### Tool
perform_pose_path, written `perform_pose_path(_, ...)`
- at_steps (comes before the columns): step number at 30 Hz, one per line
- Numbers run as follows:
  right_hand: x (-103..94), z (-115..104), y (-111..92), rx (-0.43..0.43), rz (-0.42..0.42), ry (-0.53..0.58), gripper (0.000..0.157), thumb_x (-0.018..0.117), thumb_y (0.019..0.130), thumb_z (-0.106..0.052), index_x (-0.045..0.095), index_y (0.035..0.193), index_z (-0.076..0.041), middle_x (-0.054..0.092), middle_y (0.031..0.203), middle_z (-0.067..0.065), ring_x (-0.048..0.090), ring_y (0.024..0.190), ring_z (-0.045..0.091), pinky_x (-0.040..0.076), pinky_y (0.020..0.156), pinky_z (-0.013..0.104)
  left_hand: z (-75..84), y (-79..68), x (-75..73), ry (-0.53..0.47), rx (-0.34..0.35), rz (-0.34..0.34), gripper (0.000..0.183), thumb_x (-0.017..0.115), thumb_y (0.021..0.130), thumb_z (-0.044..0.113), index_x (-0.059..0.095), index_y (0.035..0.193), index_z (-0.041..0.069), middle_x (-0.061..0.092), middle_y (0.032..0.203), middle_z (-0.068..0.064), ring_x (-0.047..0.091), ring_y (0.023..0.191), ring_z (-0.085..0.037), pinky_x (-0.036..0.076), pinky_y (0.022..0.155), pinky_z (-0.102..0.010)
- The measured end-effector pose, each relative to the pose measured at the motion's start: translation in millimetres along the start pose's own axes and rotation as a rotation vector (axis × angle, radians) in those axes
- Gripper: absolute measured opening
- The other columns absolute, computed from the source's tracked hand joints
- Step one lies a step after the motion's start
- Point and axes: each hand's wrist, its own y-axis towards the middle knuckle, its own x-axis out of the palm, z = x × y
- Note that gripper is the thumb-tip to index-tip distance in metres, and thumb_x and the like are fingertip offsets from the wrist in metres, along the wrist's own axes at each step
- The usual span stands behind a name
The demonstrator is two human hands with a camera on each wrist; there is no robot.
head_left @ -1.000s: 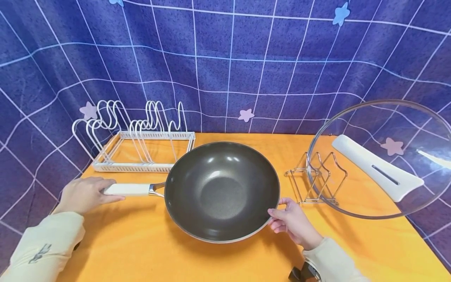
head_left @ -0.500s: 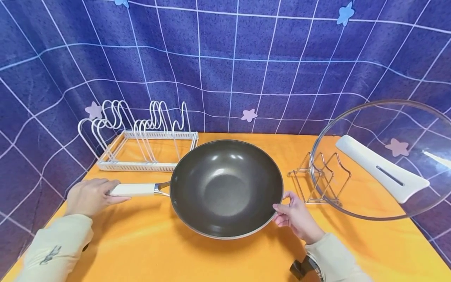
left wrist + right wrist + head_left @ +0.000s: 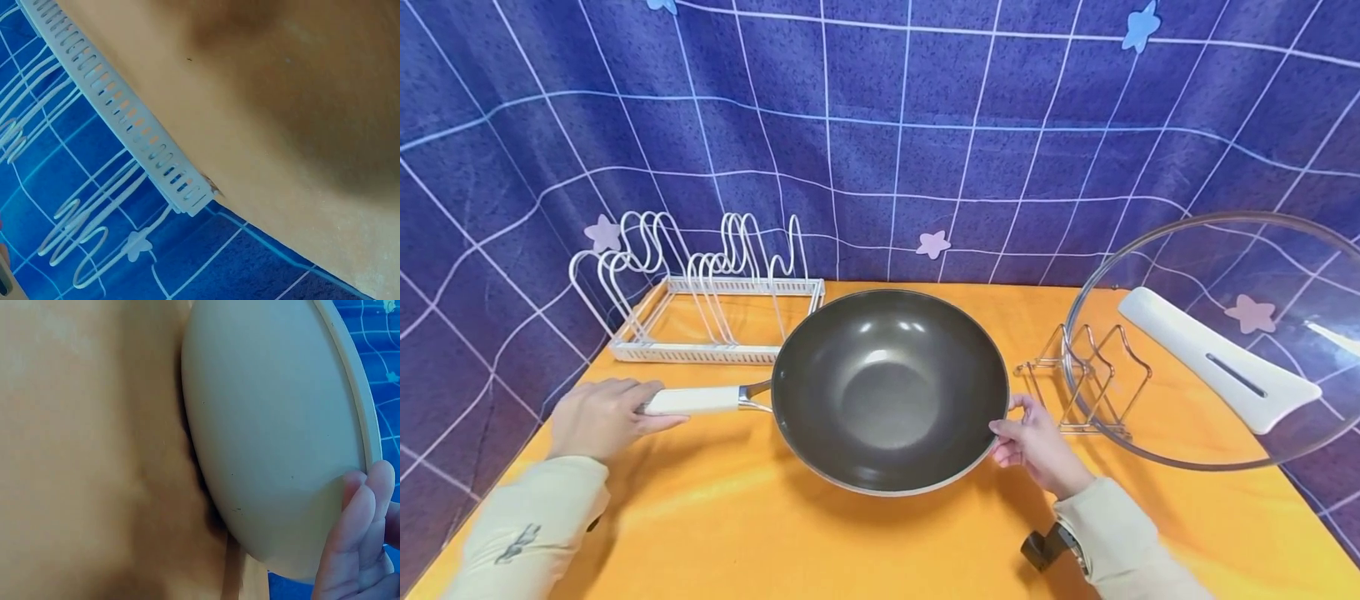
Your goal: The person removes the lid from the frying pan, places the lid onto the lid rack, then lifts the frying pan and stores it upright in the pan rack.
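Surroundings: the tabletop (image 3: 820, 550) is orange and runs back to a dark blue gridded cloth (image 3: 880, 150) hung with star shapes. At the back left stands a white rack (image 3: 700, 354) with looped wire dividers; in the head view its right end lies close behind the pan's rim, which covers a little of it. To the right is a small wire stand (image 3: 1090, 431), with a large glass lid (image 3: 1221, 360) leaning upright in it, its white grip facing the front. The stand is just beside the right hand and is the nearest obstruction on that side.

Item handled: a dark-lined pan (image 3: 891, 396), in the middle of the tabletop, opening upward. The left hand (image 3: 601, 417) grips the far end of its white handle (image 3: 692, 401). The right hand (image 3: 1037, 442) pinches the opposite rim, thumb uppermost. The right wrist view shows the pale outer wall, but contact between base and tabletop cannot be confirmed.

Compared with the frame of one second ago: both holds are unchanged. Measured against the cloth, the pan has shifted slightly rightward and nearer the back in view; whether raised or slid cannot be determined. The rack, stand and lid keep their positions.
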Motion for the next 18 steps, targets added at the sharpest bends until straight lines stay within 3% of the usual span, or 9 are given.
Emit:
perform_pose_path(10,-4.5,-6,15,0.022,0.054,-0.047,0.031,0.045,0.09,0.007,0.024,0.11,-0.004,0.057,0.055,-0.001,0.055,0.043,0.005,0.05,0.046,0.018,8.8,0.5,1.9,0.037,-0.036,0.011,0.077,0.036,0.084,0.075,0.063,0.073,0.004,0.045,0.051,-0.004,0.037,0.038,-0.024,0.02,0.034,-0.033)
perform_pose_path(18,-8.8,-11,24,0.012,0.089,-0.106,0.029,0.045,0.091,0.007,0.025,0.11,-0.002,0.056,0.054,0.001,0.055,0.042,0.007,0.05,0.046,0.02,14.4,2.9,2.2,0.062,-0.082,-0.032,0.08,0.034,0.083,0.077,0.065,0.074,0.004,0.048,0.05,-0.005,0.04,0.038,-0.024,0.024,0.034,-0.035)
